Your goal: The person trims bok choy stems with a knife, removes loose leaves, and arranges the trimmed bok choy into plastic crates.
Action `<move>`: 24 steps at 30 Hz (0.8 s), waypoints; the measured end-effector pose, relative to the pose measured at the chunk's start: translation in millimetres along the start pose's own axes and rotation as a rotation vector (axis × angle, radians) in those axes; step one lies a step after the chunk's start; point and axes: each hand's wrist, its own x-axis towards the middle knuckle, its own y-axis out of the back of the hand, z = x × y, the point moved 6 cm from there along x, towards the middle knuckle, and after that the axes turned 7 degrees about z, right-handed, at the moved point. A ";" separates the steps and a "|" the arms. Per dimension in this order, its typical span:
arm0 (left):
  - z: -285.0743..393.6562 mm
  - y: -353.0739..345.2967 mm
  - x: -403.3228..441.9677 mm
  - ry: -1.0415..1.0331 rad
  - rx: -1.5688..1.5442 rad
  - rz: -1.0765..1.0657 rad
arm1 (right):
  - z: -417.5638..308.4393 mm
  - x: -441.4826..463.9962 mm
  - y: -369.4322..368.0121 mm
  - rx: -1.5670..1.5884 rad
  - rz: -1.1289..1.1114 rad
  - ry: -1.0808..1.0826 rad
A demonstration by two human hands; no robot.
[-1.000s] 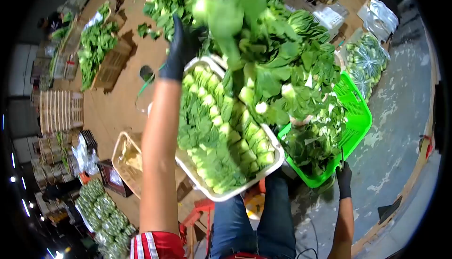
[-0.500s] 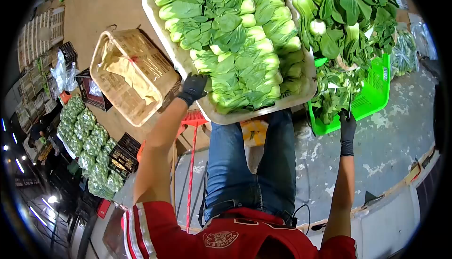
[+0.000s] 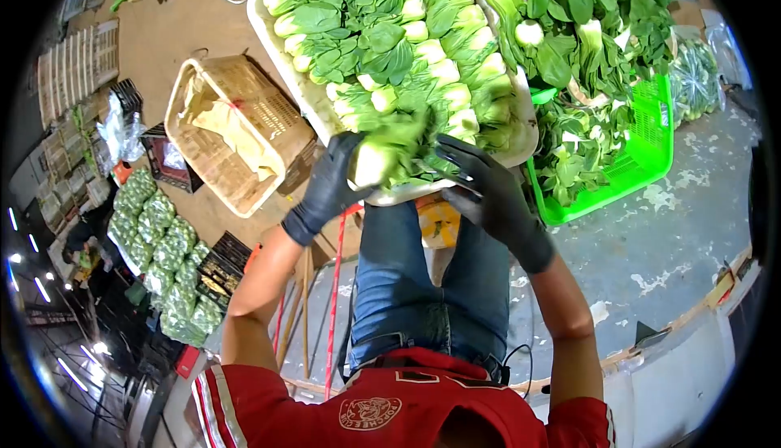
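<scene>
My left hand (image 3: pixel 329 187), in a black glove, is closed around the pale base of a head of bok choy (image 3: pixel 376 159), blurred by motion above the near edge of the white tray (image 3: pixel 519 135). Rows of bok choy (image 3: pixel 382 41) fill that tray, leaves and white bases alternating. Close to the held head's leaves is my right hand (image 3: pixel 492 200), also gloved in black and slightly blurred. Its fingers are curled, with a thin metallic glint between them that looks like a small knife; most of it is hidden.
Right of the tray, a green crate (image 3: pixel 651 155) holds loose leaves, with a heap of bok choy (image 3: pixel 586 25) behind it. A tan crate (image 3: pixel 268 122) lies at left, near bagged greens (image 3: pixel 159 236). A red pole (image 3: pixel 334 310) stands beside my legs.
My left hand has lifted a bok choy head toward me from the tray's near edge. My right hand has come left from the green crate to the held head.
</scene>
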 end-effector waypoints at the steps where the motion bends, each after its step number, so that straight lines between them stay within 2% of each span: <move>1: 31.8 10.4 7.6 -0.025 -0.108 0.030 | -5.5 6.8 -2.0 -0.108 -0.146 -0.020; 2: 65.0 19.4 16.2 -0.059 -0.200 0.017 | -4.6 2.1 6.8 -0.023 -0.124 -0.042; 4: 97.6 3.1 26.3 0.092 -0.681 0.116 | 1.4 -10.7 30.9 0.126 -0.068 -0.091; 5: 112.8 -10.6 40.4 0.085 -0.657 0.004 | -9.6 -18.2 58.8 0.068 0.104 -0.044; 6: 129.1 -26.3 52.0 0.077 -0.631 -0.110 | -2.7 -32.9 70.8 0.069 0.164 -0.111; 7: 146.3 -53.6 54.8 0.238 -0.915 -0.275 | 4.2 -47.9 83.0 0.073 0.225 -0.178; 8: 160.5 -69.5 56.9 0.232 -0.943 -0.258 | 12.3 -62.1 93.9 0.061 0.275 -0.230; 11: 190.2 -110.0 73.7 0.285 -0.789 -0.380 | 27.4 -94.6 142.2 -0.114 0.301 -0.177; 12: 206.5 -114.2 78.8 0.200 -0.798 -0.310 | 24.3 -101.8 162.2 -0.387 0.349 -0.133; 14: 220.8 -132.8 84.9 0.179 -0.707 -0.399 | 25.6 -118.8 193.4 -0.631 0.348 -0.221; 17: 249.3 -153.7 90.3 0.115 -0.609 -0.429 | 30.1 -136.3 210.3 -0.667 0.416 -0.152; 20: 270.7 -171.6 94.9 0.018 -0.507 -0.448 | 47.1 -154.8 221.4 -0.652 0.440 -0.242; 23: 290.8 -185.0 97.5 -0.103 -0.434 -0.432 | 105.7 -187.8 226.8 -0.576 0.568 -0.317; 24: 296.2 -192.2 95.8 -0.143 -0.352 -0.509 | 140.2 -210.4 238.2 -0.626 0.658 -0.359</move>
